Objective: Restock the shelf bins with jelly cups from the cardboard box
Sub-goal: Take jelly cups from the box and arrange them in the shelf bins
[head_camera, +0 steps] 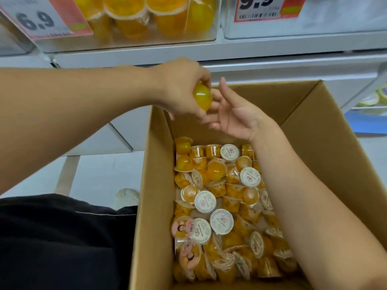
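Note:
An open cardboard box (pixel 310 130) stands below me, its bottom covered with several yellow jelly cups (pixel 222 206), some lid up, some on their sides. Above the box's far left corner my left hand (pixel 180 84) grips one yellow jelly cup (pixel 202 97) by its top. My right hand (pixel 232 114) is beside it, palm up, fingers spread, fingertips touching the left hand; it holds nothing. A clear shelf bin (pixel 201 38) at the top holds larger yellow jelly cups (pixel 129 15).
Price tags 6.9 (pixel 39 19) and 9.9 (pixel 261 7) hang on the bins. A second clear bin (pixel 314 28) sits at upper right. The white shelf edge (pixel 230 51) runs above the box. My dark-clothed leg (pixel 62 243) and white shoe (pixel 127 198) are left of the box.

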